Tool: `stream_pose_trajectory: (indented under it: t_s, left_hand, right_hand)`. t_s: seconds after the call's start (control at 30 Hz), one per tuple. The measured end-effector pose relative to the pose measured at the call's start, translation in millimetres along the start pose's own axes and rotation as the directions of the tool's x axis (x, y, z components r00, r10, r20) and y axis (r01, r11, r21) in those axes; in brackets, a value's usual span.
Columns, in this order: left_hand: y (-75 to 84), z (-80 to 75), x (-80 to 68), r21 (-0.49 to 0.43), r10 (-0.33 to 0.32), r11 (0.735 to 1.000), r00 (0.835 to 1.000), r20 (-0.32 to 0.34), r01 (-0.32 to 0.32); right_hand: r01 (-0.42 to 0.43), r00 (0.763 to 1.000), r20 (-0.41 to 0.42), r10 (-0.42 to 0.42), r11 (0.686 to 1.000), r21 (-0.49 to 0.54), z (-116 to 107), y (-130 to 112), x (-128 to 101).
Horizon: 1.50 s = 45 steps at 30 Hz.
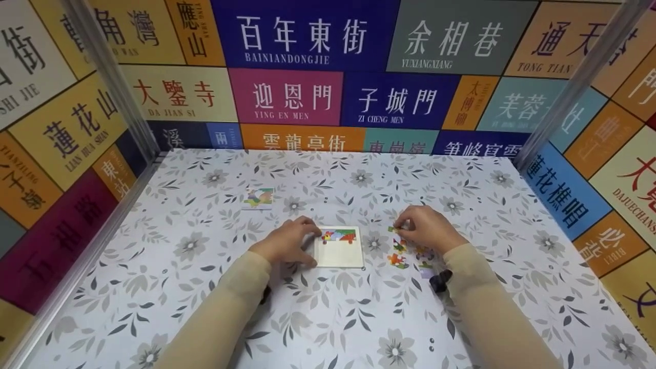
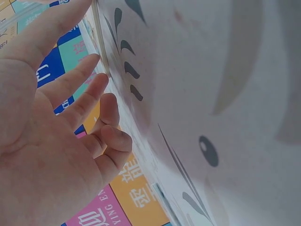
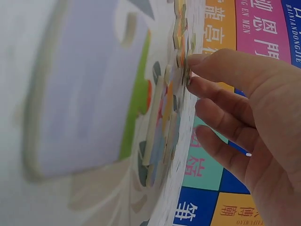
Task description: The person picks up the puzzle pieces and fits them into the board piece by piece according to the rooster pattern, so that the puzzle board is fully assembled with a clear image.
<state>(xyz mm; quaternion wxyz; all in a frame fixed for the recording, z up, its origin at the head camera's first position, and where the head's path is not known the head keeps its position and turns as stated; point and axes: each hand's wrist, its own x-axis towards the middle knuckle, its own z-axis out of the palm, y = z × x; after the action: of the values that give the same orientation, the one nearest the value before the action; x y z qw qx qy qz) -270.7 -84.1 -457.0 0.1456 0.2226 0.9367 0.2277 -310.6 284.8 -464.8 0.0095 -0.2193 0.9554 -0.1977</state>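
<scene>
A white puzzle tray (image 1: 339, 254) lies flat on the flowered tablecloth, with a strip of coloured pieces fitted along its far edge. My left hand (image 1: 313, 245) rests against the tray's left side; in the left wrist view its fingers (image 2: 89, 101) lie loosely spread next to the tray's thin edge (image 2: 100, 42). My right hand (image 1: 403, 225) is to the right of the tray and pinches a small coloured puzzle piece (image 1: 393, 229) at its fingertips (image 3: 194, 60). Several loose pieces (image 1: 402, 255) lie just below that hand.
A small picture card (image 1: 258, 197) lies on the tablecloth (image 1: 328, 318) further back on the left. Walls covered in coloured street-name signs (image 1: 307, 41) close in the back and both sides, with metal posts (image 1: 110, 77) at the corners.
</scene>
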Motion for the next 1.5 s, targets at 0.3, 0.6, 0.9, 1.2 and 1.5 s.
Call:
stream_pose_trajectory:
  t_s: [0.3,0.6,0.9,1.2,1.5]
  left_hand:
    - [-0.4,1.0,0.2,-0.009,-0.018,1.000,1.000,0.009,0.018]
    - [-1.2,0.1,1.9,-0.011,-0.003,1.000,1.000,0.001,0.003]
    - [-1.3,0.7,-0.2,-0.011,0.014,1.000,1.000,-0.004,-0.014]
    - [-1.6,0.7,-0.1,-0.013,0.005,1.000,1.000,0.005,-0.005]
    - [-0.8,-0.4,-1.0,-0.021,0.009,1.000,1.000,0.005,-0.009]
  right_hand:
    - [-0.018,1.000,-0.026,0.017,1.000,-0.016,3,-9,-2]
    - [0.036,0.999,-0.029,-0.037,0.999,-0.016,4,-27,2]
    - [0.074,0.997,-0.003,-0.074,0.997,-0.039,10,-40,2]
    - [0.132,0.991,-0.002,-0.132,0.990,-0.046,17,-57,3]
    - [0.217,0.976,-0.002,-0.218,0.973,-0.072,25,-79,5]
